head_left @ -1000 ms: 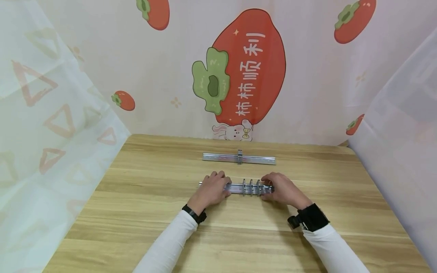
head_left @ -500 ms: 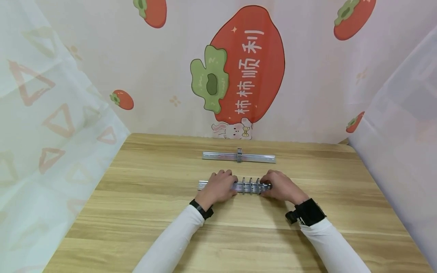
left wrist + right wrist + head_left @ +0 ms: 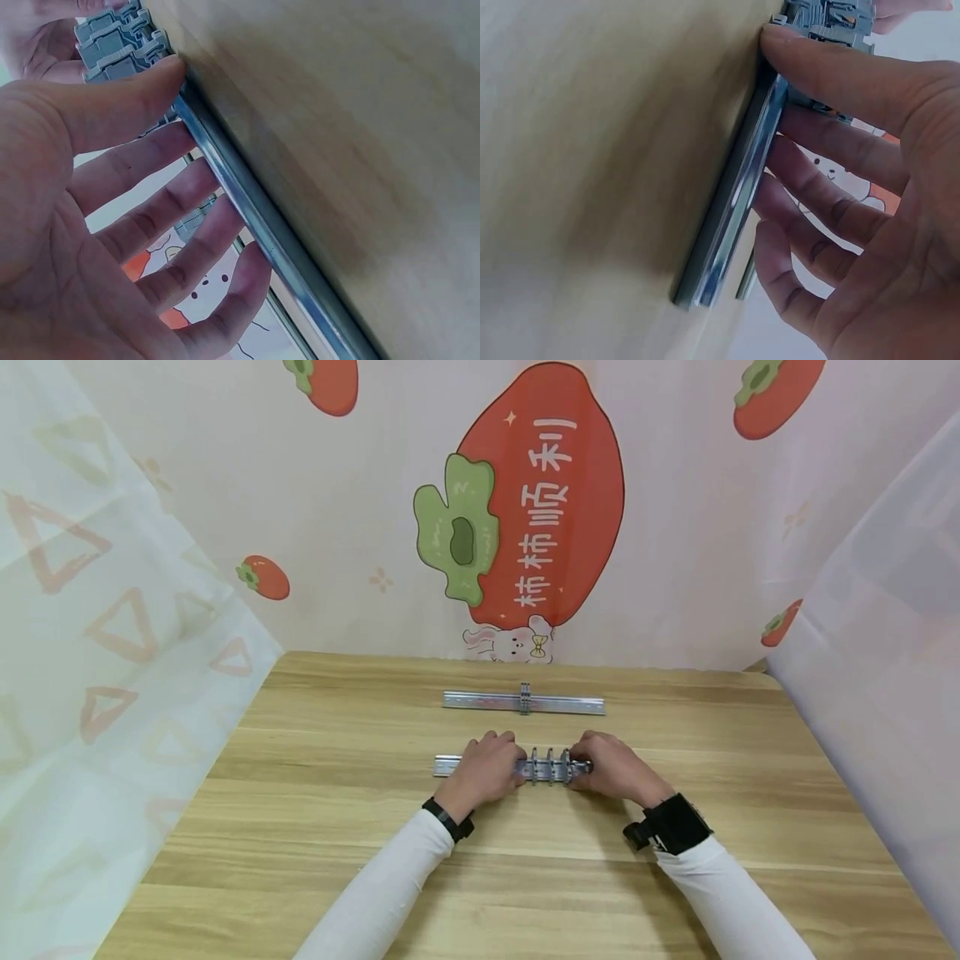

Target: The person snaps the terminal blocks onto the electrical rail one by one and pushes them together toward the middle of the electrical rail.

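Note:
A metal DIN rail (image 3: 446, 766) lies on the table, with three grey terminal blocks (image 3: 551, 766) standing apart across its right half. My left hand (image 3: 487, 768) spans the rail just left of the blocks. In the left wrist view its thumb is on one edge of the rail (image 3: 277, 247) and the fingers are on the other. At the right part, my right hand (image 3: 613, 767) holds the rail between thumb and curled fingers, close beside the rightmost block. Seen from the right wrist, the thumb tip touches where a block (image 3: 832, 19) meets the rail (image 3: 735, 187).
Farther back lies a second DIN rail (image 3: 480, 702), parallel to the first, with a tight group of terminal blocks (image 3: 525, 699) at its middle. The wooden table (image 3: 337, 860) ends at a printed cloth backdrop (image 3: 352, 527); cloth also hangs on both sides.
My left hand has slid right along the rail toward the blocks, uncovering the rail's left end. My right hand has shifted slightly left. Spacing of the blocks looks about the same.

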Demonstrator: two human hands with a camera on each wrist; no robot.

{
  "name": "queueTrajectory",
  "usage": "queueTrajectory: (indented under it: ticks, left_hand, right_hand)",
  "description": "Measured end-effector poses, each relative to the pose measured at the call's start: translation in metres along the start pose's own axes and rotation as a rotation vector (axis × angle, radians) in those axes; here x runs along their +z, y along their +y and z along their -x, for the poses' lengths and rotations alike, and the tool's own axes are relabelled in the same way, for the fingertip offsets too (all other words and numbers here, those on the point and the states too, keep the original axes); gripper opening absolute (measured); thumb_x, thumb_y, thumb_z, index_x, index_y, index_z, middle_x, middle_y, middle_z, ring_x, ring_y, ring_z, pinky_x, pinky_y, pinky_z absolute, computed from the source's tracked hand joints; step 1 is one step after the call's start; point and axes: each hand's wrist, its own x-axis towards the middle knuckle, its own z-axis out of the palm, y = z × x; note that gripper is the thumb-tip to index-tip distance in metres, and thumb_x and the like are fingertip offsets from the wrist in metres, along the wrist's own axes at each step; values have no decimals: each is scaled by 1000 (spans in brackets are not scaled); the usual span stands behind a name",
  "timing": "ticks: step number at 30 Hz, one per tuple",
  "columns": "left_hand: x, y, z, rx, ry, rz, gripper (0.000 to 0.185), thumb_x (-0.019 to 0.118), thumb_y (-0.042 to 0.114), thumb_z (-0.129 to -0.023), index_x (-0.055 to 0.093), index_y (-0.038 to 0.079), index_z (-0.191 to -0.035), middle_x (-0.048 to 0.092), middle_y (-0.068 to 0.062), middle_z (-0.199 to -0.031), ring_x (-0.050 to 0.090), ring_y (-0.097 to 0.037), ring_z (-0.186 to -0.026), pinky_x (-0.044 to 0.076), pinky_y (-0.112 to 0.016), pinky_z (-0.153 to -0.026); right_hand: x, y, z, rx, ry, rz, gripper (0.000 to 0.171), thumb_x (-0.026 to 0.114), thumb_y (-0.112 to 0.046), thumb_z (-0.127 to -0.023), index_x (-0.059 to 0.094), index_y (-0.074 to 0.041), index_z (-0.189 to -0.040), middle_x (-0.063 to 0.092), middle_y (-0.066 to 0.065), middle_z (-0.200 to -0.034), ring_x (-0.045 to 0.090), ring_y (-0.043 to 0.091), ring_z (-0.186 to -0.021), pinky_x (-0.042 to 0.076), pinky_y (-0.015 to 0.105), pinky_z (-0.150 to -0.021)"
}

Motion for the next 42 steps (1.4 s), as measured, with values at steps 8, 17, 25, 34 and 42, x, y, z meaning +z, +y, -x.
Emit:
queueTrajectory:
  ticks: [8,17,25,34,42]
  left_hand:
    - [-1,0,0,7,16,18,25,79,33,-91,80,19,-112,62,2,-100,58,-22,-92,53,-47,-79]
    - [0,-1,-1,6,8,11,25,79,34,-90,80,19,-110,62,2,-100,57,-21,-93,53,-47,-79]
    - [1,-2,-1,3,21,11,23,79,31,-90,80,17,-108,62,2,-99,58,-21,-94,53,-48,-79]
    - [1,-2,-1,3,29,37,19,80,31,-90,80,16,-102,61,3,-95,58,-19,-90,52,-44,-75]
    - [1,-6,1,19,31,72,22,81,29,-89,79,13,-103,64,1,-96,59,-18,-89,53,-39,-72]
  right_hand:
    - [8,-12,-9,-24,28,-42,28,90,-13,-76,78,-4,-100,65,1,-94,59,15,-85,51,35,-75]
    - [17,-24,-18,-31,35,-33,32,90,-16,-76,78,-3,-103,66,3,-96,59,16,-87,51,37,-78]
    - [17,-32,-23,-31,27,-15,30,90,-14,-76,78,-3,-101,65,3,-94,59,17,-86,51,37,-78]
    - [16,-36,-24,-34,26,13,27,89,-13,-77,77,-4,-99,64,3,-95,58,18,-86,50,38,-77]
    - [17,-38,-22,-3,14,11,33,88,-15,-80,77,-2,-108,63,3,-97,57,18,-88,49,38,-78]
